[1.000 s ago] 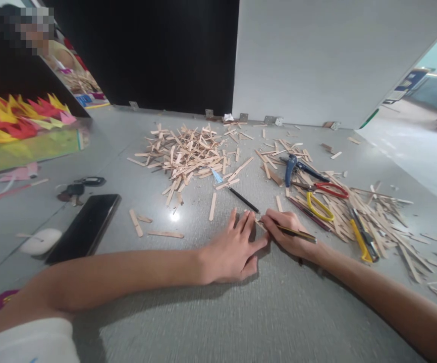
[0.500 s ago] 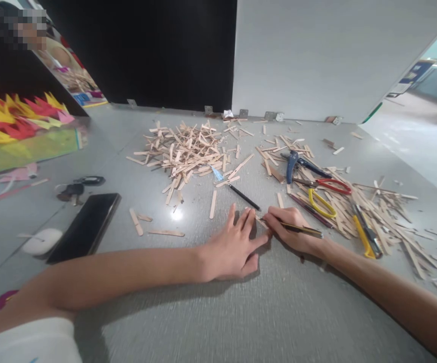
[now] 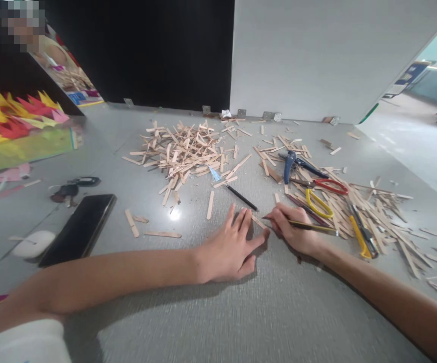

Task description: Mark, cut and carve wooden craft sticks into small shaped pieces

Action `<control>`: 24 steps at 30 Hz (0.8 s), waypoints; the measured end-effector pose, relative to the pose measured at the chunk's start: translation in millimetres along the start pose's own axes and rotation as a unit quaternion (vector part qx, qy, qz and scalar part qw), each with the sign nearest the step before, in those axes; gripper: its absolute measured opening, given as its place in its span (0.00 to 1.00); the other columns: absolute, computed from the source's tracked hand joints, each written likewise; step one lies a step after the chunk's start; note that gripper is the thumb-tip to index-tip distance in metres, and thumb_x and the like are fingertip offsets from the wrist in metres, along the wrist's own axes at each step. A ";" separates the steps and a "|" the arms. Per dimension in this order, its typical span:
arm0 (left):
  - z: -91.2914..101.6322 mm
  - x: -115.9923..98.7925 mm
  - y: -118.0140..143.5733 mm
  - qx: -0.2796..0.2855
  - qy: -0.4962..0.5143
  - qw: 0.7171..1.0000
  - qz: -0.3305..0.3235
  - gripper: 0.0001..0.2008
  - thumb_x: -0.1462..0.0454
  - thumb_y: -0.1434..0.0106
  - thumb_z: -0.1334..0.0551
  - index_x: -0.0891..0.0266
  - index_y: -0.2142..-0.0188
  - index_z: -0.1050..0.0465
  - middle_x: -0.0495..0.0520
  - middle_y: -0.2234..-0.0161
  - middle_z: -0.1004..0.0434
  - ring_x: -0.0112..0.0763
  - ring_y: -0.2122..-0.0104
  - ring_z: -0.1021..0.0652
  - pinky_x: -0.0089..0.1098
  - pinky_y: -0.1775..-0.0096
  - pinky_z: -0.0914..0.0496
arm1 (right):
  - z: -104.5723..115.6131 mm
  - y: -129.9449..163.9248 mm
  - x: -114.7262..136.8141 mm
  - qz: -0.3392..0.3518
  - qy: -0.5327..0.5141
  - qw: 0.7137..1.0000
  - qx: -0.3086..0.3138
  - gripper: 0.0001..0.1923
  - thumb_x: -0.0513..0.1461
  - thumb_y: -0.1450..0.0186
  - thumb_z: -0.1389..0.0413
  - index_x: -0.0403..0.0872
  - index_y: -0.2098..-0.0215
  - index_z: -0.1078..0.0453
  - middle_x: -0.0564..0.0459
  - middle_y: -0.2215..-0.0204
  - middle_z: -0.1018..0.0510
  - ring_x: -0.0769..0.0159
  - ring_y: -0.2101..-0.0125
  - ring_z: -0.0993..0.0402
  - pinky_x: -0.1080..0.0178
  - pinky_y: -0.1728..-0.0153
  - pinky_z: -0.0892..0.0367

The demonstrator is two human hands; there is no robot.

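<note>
Left hand (image 3: 228, 252) palm down on the gray surface (image 3: 286, 317), well in from the right edge, fingers spread wide, not wrapped around anything; fingertips press a short wooden craft stick (image 3: 260, 222) flat, one end by the middle fingers, the other by the index tip. Right hand (image 3: 292, 229) just beside it, fingers closed in a writing grip on a yellow-and-black pencil (image 3: 317, 228), point aimed at the stick (can't tell if it touches), back end angled toward the right edge. A black pen (image 3: 241, 197) lies just beyond the hands toward the far edge, with a loose craft stick (image 3: 210, 205) to its left. Big heap of craft sticks (image 3: 188, 151) nearer the far edge. Right of the hands, toward the right edge: blue-handled cutters (image 3: 289, 166), scissors (image 3: 319, 203) with one yellow and one red loop, a yellow utility knife (image 3: 360, 237), all among split stick pieces (image 3: 388, 227). Left side: black smartphone (image 3: 78, 229), keys (image 3: 67, 191) just beyond it, white rounded object (image 3: 35, 244) beside it, and a box (image 3: 25, 151) with red and yellow paper points toward the far left corner. Black panel (image 3: 146, 55) and white panel (image 3: 309, 60) stand along the far edge; another person, partly visible, is at far left behind.
</note>
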State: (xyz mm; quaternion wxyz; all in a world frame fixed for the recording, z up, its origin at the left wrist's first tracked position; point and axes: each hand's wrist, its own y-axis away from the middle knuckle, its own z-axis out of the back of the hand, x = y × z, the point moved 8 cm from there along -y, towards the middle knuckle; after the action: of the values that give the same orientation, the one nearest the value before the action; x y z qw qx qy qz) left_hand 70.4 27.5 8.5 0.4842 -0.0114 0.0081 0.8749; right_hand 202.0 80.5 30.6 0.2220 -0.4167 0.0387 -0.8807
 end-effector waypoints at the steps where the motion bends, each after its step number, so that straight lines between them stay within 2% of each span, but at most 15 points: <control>1: -0.9 0.1 0.1 0.000 0.003 1.000 0.000 0.34 0.54 0.24 0.45 0.65 0.24 0.45 0.81 0.29 0.38 0.75 0.28 0.37 0.76 0.34 0.47 | 1.7 0.4 -0.3 -0.004 0.001 1.000 -0.009 0.26 0.52 0.20 0.55 0.51 0.74 0.38 0.58 0.82 0.31 0.70 0.82 0.37 0.64 0.78 0.40; 5: -3.3 1.4 1.3 -0.009 0.031 0.999 0.003 0.34 0.52 0.25 0.44 0.65 0.25 0.43 0.77 0.27 0.40 0.73 0.27 0.39 0.72 0.32 0.50 | -4.7 -2.8 2.3 0.001 -0.007 0.999 0.033 0.22 0.51 0.23 0.47 0.50 0.72 0.32 0.54 0.79 0.23 0.68 0.78 0.30 0.64 0.74 0.34; 8: -5.8 2.5 2.3 -0.012 0.045 0.999 0.001 0.36 0.52 0.25 0.44 0.65 0.24 0.45 0.77 0.25 0.44 0.72 0.27 0.40 0.71 0.31 0.51 | -5.5 -6.8 -1.5 -0.019 -0.041 0.999 0.029 0.16 0.49 0.26 0.44 0.49 0.67 0.28 0.53 0.76 0.20 0.66 0.76 0.26 0.64 0.74 0.33; 11: -7.3 2.8 3.0 -0.015 0.050 0.999 -0.003 0.37 0.52 0.25 0.44 0.64 0.23 0.49 0.77 0.24 0.47 0.73 0.27 0.41 0.72 0.32 0.50 | -5.7 -8.4 -9.6 -0.056 -0.080 0.995 0.017 0.16 0.48 0.28 0.41 0.49 0.70 0.29 0.55 0.80 0.23 0.68 0.81 0.31 0.66 0.80 0.38; 14: -7.0 3.0 3.3 -0.017 0.051 0.999 -0.003 0.37 0.51 0.25 0.44 0.64 0.23 0.47 0.77 0.24 0.46 0.73 0.27 0.41 0.73 0.32 0.50 | -8.6 -8.2 -13.6 -0.073 -0.123 0.989 0.024 0.19 0.50 0.29 0.40 0.49 0.73 0.30 0.56 0.83 0.25 0.71 0.84 0.35 0.67 0.83 0.43; 18: -6.4 2.5 3.2 -0.011 0.043 0.999 -0.004 0.36 0.52 0.25 0.44 0.66 0.24 0.47 0.79 0.26 0.44 0.74 0.27 0.40 0.72 0.32 0.48 | -9.2 -8.7 -12.5 -0.069 -0.122 0.990 0.022 0.19 0.51 0.28 0.40 0.48 0.72 0.29 0.56 0.81 0.24 0.70 0.83 0.34 0.67 0.81 0.41; 24: -7.2 1.6 2.7 -0.009 0.052 0.999 -0.011 0.36 0.52 0.24 0.45 0.66 0.23 0.48 0.80 0.25 0.47 0.74 0.26 0.43 0.73 0.32 0.49 | -6.8 -10.9 -4.2 -0.021 -0.060 0.998 0.026 0.18 0.47 0.26 0.43 0.49 0.73 0.32 0.57 0.80 0.24 0.69 0.79 0.32 0.65 0.76 0.38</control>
State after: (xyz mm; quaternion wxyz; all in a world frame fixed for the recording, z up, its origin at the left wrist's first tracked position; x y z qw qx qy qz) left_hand 67.4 27.2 1.2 0.4926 -0.0614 0.0254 0.8677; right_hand 195.3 91.2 25.9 0.2163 -0.4634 -0.0062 -0.8593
